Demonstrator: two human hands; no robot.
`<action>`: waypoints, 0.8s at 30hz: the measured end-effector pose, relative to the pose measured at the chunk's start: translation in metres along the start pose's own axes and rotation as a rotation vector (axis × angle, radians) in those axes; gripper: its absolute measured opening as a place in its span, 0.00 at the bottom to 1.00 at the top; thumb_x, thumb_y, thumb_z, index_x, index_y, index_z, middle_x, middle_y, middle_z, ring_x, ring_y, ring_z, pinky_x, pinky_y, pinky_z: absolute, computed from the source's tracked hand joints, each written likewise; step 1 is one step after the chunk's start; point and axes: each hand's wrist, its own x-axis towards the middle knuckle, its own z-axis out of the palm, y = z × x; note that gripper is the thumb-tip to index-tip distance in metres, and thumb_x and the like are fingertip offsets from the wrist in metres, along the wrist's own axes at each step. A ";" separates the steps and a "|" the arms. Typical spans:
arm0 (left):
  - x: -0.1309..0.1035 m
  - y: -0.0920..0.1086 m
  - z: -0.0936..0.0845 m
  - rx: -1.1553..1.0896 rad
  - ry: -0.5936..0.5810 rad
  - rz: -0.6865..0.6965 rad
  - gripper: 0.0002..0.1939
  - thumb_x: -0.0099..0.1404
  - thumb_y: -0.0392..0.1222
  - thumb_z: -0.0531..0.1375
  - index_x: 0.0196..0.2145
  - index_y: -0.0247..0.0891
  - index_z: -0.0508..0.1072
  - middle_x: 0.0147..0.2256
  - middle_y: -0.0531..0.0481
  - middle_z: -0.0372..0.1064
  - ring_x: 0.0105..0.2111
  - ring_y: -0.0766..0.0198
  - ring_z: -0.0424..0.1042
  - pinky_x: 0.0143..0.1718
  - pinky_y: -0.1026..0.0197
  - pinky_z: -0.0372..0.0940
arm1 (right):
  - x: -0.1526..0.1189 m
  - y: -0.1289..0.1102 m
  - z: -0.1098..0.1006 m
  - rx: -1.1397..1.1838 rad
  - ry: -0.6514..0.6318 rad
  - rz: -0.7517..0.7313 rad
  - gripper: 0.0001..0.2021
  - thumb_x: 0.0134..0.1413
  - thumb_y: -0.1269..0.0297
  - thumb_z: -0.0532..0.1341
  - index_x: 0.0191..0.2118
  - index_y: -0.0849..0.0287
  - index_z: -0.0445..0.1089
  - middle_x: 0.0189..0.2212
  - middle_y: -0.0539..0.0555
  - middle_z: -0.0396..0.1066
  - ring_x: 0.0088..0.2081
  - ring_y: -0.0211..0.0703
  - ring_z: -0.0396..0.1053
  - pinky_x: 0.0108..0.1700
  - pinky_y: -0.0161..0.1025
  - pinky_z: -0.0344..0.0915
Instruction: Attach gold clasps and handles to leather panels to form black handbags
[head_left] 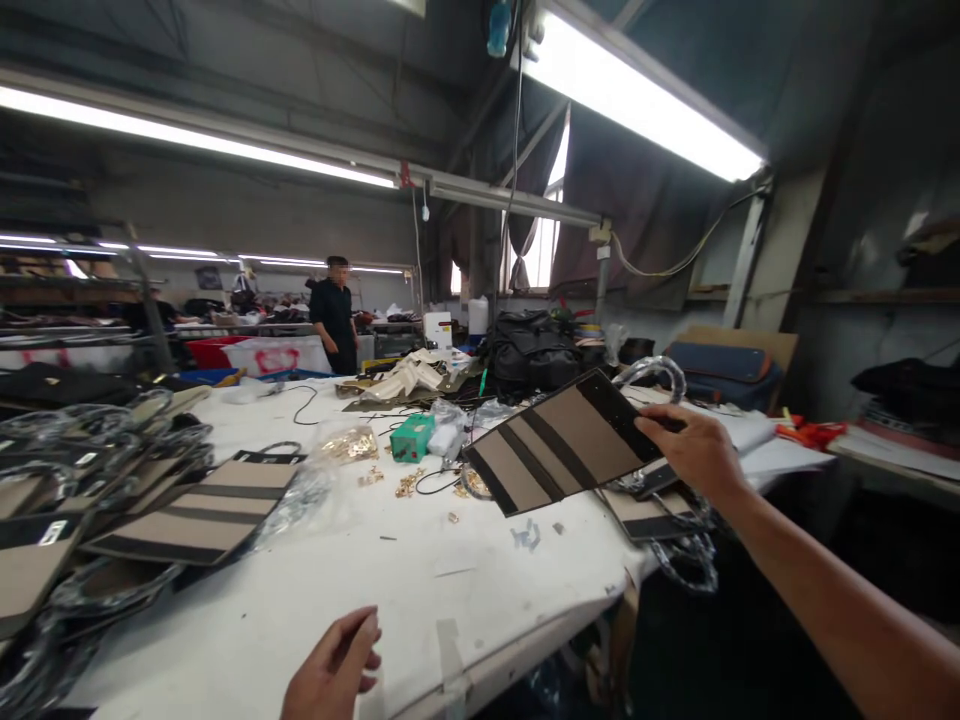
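Note:
A beige panel with dark bands (559, 445) hangs tilted over the table's right part. My right hand (694, 448) pinches its dark right edge between thumb and fingers. A clear-wrapped ring handle (660, 372) shows behind it. My left hand (334, 668) is above the table's front edge, fingers curled loosely and thumb near the fingertips, with nothing visible in it. Below the held panel, another banded panel (651, 515) lies at the table's right edge.
Banded panels (202, 510) with wrapped handles pile up on the left of the white table (360, 570). Gold metal pieces (351, 444) lie in a clear bag beside a green box (412, 438). Black bags (532, 345) sit behind. A person (334, 315) stands farther back.

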 end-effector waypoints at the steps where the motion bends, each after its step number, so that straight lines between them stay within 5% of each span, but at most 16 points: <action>1: -0.004 0.016 -0.001 -0.020 0.016 0.048 0.42 0.40 0.74 0.68 0.41 0.34 0.78 0.33 0.43 0.78 0.33 0.49 0.77 0.32 0.54 0.74 | -0.001 -0.017 -0.013 0.028 0.004 -0.054 0.17 0.51 0.49 0.64 0.40 0.54 0.81 0.35 0.54 0.81 0.35 0.49 0.76 0.38 0.41 0.69; 5: -0.040 0.099 -0.010 0.037 0.122 0.364 0.33 0.55 0.64 0.66 0.52 0.42 0.75 0.53 0.43 0.74 0.49 0.47 0.75 0.44 0.54 0.73 | -0.016 -0.076 -0.060 0.096 -0.072 -0.213 0.17 0.51 0.44 0.66 0.40 0.49 0.81 0.38 0.52 0.81 0.38 0.52 0.77 0.43 0.47 0.72; 8: -0.081 0.156 -0.029 0.200 0.128 0.657 0.33 0.57 0.58 0.66 0.58 0.43 0.72 0.59 0.42 0.69 0.57 0.44 0.70 0.50 0.51 0.71 | -0.036 -0.109 -0.082 0.094 -0.156 -0.286 0.21 0.46 0.36 0.67 0.38 0.45 0.81 0.37 0.53 0.81 0.39 0.56 0.78 0.44 0.52 0.73; 11: -0.111 0.187 -0.054 0.289 -0.019 0.662 0.33 0.55 0.55 0.69 0.57 0.44 0.75 0.55 0.43 0.73 0.53 0.45 0.73 0.48 0.53 0.72 | -0.063 -0.136 -0.077 0.200 -0.297 -0.338 0.21 0.43 0.34 0.68 0.35 0.43 0.81 0.35 0.54 0.80 0.36 0.56 0.78 0.40 0.50 0.76; 14: -0.124 0.184 -0.080 0.256 -0.246 0.357 0.27 0.51 0.53 0.70 0.48 0.40 0.80 0.43 0.45 0.79 0.44 0.47 0.78 0.42 0.55 0.73 | -0.097 -0.156 -0.043 0.388 -0.579 -0.329 0.14 0.48 0.44 0.70 0.35 0.47 0.82 0.34 0.54 0.80 0.35 0.52 0.77 0.36 0.44 0.75; 17: -0.121 0.158 -0.099 0.079 -0.467 -0.016 0.24 0.53 0.53 0.69 0.44 0.36 0.81 0.37 0.47 0.80 0.39 0.48 0.78 0.39 0.55 0.72 | -0.137 -0.168 0.005 0.510 -0.824 -0.232 0.10 0.51 0.52 0.69 0.35 0.50 0.82 0.34 0.53 0.80 0.36 0.50 0.76 0.37 0.41 0.74; 24: -0.086 0.091 -0.117 -0.219 -0.587 -0.252 0.26 0.56 0.49 0.68 0.51 0.34 0.77 0.38 0.44 0.80 0.39 0.51 0.79 0.44 0.55 0.70 | -0.219 -0.166 0.095 0.600 -1.093 0.117 0.09 0.50 0.56 0.66 0.32 0.53 0.81 0.29 0.51 0.79 0.31 0.48 0.75 0.34 0.39 0.70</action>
